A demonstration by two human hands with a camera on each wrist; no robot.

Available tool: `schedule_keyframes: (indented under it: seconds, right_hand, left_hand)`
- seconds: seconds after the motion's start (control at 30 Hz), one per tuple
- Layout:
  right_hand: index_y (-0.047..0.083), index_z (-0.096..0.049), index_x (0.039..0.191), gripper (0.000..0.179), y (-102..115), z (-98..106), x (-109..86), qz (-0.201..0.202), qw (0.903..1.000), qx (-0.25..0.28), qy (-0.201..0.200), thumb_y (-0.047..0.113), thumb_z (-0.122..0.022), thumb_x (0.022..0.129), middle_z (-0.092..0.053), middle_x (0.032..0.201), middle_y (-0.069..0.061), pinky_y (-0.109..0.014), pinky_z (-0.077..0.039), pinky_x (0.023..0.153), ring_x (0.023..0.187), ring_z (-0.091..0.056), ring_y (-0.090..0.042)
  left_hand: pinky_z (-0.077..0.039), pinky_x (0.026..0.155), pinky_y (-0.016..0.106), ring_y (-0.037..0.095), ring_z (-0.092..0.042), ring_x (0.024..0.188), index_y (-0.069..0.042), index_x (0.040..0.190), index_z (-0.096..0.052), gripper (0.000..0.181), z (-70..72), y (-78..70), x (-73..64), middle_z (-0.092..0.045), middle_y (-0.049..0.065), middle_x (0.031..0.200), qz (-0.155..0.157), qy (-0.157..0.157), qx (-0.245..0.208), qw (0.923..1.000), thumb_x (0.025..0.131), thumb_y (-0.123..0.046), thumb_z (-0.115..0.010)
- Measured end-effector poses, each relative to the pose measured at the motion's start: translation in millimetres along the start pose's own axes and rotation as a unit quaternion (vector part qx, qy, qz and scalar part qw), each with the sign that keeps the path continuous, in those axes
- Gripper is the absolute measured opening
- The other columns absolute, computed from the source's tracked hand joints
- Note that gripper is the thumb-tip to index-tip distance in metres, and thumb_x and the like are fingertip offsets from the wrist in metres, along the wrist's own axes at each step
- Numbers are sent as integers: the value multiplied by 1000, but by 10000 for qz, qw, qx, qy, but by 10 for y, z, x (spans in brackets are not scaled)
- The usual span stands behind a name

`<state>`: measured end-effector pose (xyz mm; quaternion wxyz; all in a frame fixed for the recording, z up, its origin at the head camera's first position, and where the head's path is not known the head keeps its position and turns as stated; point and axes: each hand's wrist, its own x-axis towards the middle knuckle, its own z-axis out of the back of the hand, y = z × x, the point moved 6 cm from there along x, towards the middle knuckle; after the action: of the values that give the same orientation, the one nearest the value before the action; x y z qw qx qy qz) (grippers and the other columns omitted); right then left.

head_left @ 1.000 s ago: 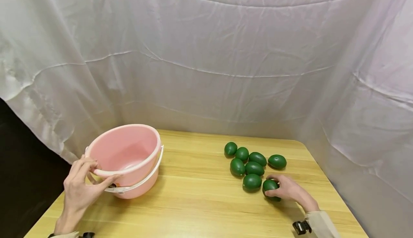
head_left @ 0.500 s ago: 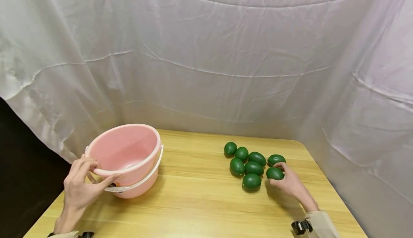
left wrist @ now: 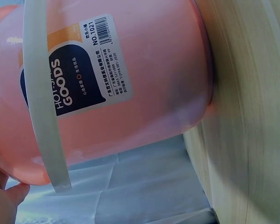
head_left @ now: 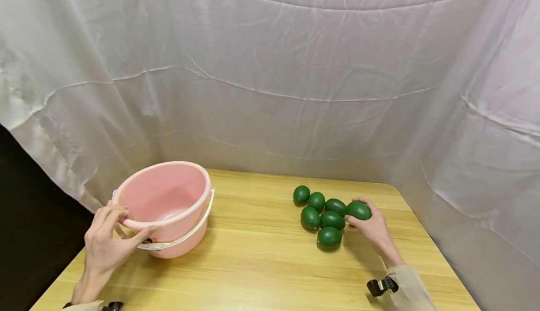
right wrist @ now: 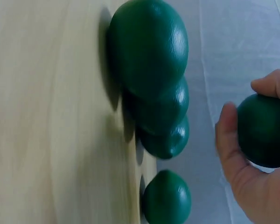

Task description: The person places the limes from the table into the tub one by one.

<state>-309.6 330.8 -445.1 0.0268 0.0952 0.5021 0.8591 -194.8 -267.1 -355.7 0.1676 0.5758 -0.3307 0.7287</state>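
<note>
Pink bucket [head_left: 168,187] shows its inside, left hand [head_left: 102,243] gripping.

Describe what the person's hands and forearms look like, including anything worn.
Neither hand wears a glove. Above the right hand is a pale beige sleeve, with a black strapped device at the wrist. The left hand has a similar light cuff and black gadget, partly cut off by the frame.

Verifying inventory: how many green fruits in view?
8: six fruits clustered on the table, one fruit in the right hand, one fruit beyond it (head view hides it; right wrist shows it).
</note>
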Motion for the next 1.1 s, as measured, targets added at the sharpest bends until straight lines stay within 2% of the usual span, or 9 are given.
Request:
schedule_keyframes:
  seconds: [0.1, 0.2, 0.4, 0.5, 0.6, 0.77, 0.93, 1.1]
  right_hand:
    - [10, -38, 140, 68, 84, -85, 23, 13, 9995, 304, 44, 11, -76, 83, -47, 128, -24, -34, -58, 73, 101, -56, -29]
    - [11, -36, 141, 70, 165, -176, 52, 7, 9994, 306, 169, 12, -75, 84, -46, 129, -24, -36, -58, 71, 103, -54, -31]
    - [13, -43, 140, 67, 304, -409, 110, 97, 9961, 745, 452, 14, -78, 84, -50, 126, -23, -41, -59, 76, 93, -62, -27]
    - [17, -47, 137, 64, 368, -525, 144, 180, 9954, 809, 482, 15, -79, 82, -54, 124, -20, -43, -58, 80, 96, -62, -26]
    - [21, -51, 134, 61, 432, -615, 180, 286, 9965, 635, 469, 12, -79, 81, -56, 124, -17, -40, -54, 79, 99, -60, -28]
    - [19, -53, 132, 60, 530, -787, 215, 348, 9941, 750, 697, 8, -79, 79, -55, 124, -17, -41, -55, 78, 100, -60, -30]
    - [18, -55, 130, 59, 646, -959, 218, 396, 9912, 942, 844, 19, -83, 79, -56, 124, -15, -46, -56, 80, 99, -62, -28]
    - [21, -60, 125, 52, 830, -1147, 208, 599, 9887, 1027, 917, 13, -82, 78, -57, 123, -13, -49, -56, 78, 97, -62, -29]
  left_hand:
    - [-35, 101, 6, -10, -41, 93, 10, 72, -56, 83, -2, 17, -17, -53, 22, 79, 26, 5, 15, 10000, 71, -71, -71]
    - [-34, 98, 5, -10, -42, 96, 10, 72, -57, 82, -11, 39, -27, -53, 22, 79, 36, -4, 7, 10000, 71, -71, -72]
    - [-32, 87, 3, -9, -41, 98, 10, 72, -56, 83, -27, 77, -48, -55, 24, 81, 54, 61, 54, 10000, 71, -71, -71]
    - [-32, 89, 3, -9, -41, 99, 9, 71, -55, 82, -28, 84, -56, -55, 23, 81, 39, 62, 79, 9999, 72, -71, -71]
    - [-32, 90, 3, -9, -42, 101, 9, 71, -55, 82, -28, 85, -64, -55, 24, 81, 26, 35, 74, 10000, 72, -71, -71]
    - [-32, 93, 3, -9, -42, 102, 10, 71, -56, 82, -31, 103, -77, -55, 24, 81, 30, 25, 65, 10000, 71, -71, -71]
    - [-31, 88, 3, -9, -42, 100, 9, 71, -56, 82, -38, 130, -82, -56, 24, 82, 68, 99, 61, 9999, 71, -72, -71]
    - [-31, 85, 3, -8, -41, 97, 9, 71, -56, 82, -37, 117, -71, -56, 24, 82, 79, 111, 75, 9999, 71, -72, -70]
